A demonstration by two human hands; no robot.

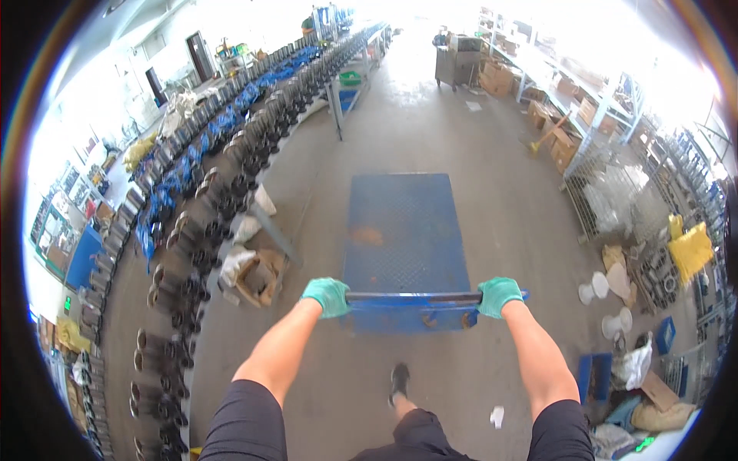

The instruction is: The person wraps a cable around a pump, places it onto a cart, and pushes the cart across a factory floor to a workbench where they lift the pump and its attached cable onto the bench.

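Observation:
A blue flatbed cart (403, 223) stands in front of me, its flat deck bare apart from a rusty worn patch. Across its near end runs the blue push handle (411, 298). My left hand (327, 296), in a green glove, is closed round the left end of that handle. At the right end my right hand (500, 295), gloved the same way, grips it too. Both arms reach forward, roughly level with each other. Below the handle one of my shoes (399, 379) shows on the floor.
Along the left runs a long bench (265, 230) lined with dark metal cylindrical parts. An open cardboard box (260, 278) sits beside its leg. To the right stand a wire cage (615, 192), white spools (593, 288) and a blue bin (595, 376). Farther off is a grey cabinet (457, 63).

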